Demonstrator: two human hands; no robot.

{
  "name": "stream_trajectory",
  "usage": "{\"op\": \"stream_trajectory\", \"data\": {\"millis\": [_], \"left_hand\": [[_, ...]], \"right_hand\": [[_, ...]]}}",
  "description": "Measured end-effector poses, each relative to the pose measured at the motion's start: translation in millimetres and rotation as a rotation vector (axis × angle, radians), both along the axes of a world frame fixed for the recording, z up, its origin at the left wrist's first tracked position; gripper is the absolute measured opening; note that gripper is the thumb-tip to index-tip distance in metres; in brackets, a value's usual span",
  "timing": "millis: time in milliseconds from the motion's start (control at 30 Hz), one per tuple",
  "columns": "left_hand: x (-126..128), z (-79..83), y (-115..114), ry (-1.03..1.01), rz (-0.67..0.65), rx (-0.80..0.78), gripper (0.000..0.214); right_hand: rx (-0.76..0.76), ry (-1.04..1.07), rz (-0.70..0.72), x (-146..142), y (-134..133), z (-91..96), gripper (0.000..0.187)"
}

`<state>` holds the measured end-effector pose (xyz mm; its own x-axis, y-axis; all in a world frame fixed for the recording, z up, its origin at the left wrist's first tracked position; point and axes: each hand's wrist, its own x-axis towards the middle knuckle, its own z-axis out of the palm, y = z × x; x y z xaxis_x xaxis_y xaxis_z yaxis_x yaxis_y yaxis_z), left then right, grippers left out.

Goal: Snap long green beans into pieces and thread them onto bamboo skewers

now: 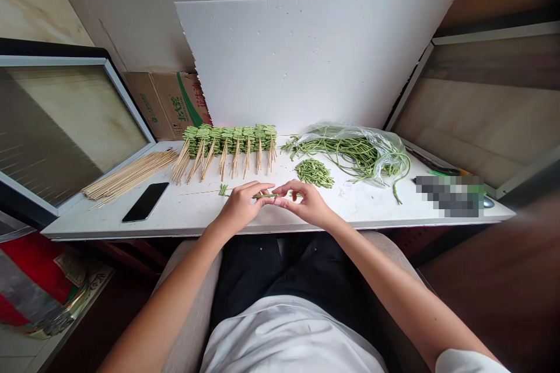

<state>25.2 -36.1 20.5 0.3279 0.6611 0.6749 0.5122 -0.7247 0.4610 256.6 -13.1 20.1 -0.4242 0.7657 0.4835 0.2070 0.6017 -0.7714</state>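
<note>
Near the front edge of the white table, my left hand [245,203] and my right hand [306,201] meet at their fingertips. A short green bean piece [266,196] is pinched between them, partly covered by my fingers. Just left of my left hand lies a thin wooden skewer [199,193] with a few bean pieces [223,189] on it. Part of that skewer is hidden behind the hand. Beyond my right hand sits a small pile of cut bean pieces [314,173].
Bundles of filled bean skewers [230,139] line the back. Bare skewers [131,173] and a phone [146,202] lie at left. Long beans [350,148] spill from a plastic bag [389,148] at right. A white board [315,58] stands behind, beside a cardboard box [164,105].
</note>
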Motion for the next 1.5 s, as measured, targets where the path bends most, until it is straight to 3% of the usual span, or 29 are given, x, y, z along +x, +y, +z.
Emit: {"op": "stream_trajectory", "data": {"millis": [167, 300, 533, 633, 767, 1033, 1300, 1400, 1500], "left_hand": [[-1.8, -2.1, 1.9, 0.05, 0.015, -0.017, 0.033], [-4.9, 3.8, 2.3, 0.06, 0.063, -0.004, 0.01], [0.2, 3.2, -0.3, 0.158, 0.046, 0.075, 0.009], [2.0, 4.2, -2.7, 0.205, 0.047, 0.126, 0.011], [5.3, 8.1, -7.8, 0.249, 0.043, 0.194, 0.015], [9.6, 11.9, -11.5, 0.336, 0.067, 0.343, 0.039], [6.0, 20.8, -12.0, 0.337, 0.014, 0.341, 0.041], [-14.3, 26.6, -5.6, 0.303, 0.085, 0.347, 0.039], [-37.0, 29.4, 2.7, 0.196, 0.196, 0.343, 0.03]], "right_hand": [[0.075, 0.055, -0.095, -1.6, 1.3, -1.5, 0.032], [0.097, 0.049, -0.117, 6.9, 8.5, 0.4, 0.031], [0.439, -0.084, -0.022, 3.1, -1.1, 3.3, 0.011], [0.504, -0.094, -0.013, 1.1, -2.3, 2.8, 0.008], [0.507, -0.076, -0.005, -2.1, -4.4, 0.7, 0.007], [0.399, -0.02, 0.062, -6.0, -6.6, -1.8, 0.024], [0.345, -0.044, 0.121, 0.9, -7.1, 8.5, 0.021], [0.348, 0.019, 0.039, 15.3, 0.8, 18.2, 0.018], [0.365, 0.039, -0.155, 35.2, 18.0, 20.9, 0.015]]}}
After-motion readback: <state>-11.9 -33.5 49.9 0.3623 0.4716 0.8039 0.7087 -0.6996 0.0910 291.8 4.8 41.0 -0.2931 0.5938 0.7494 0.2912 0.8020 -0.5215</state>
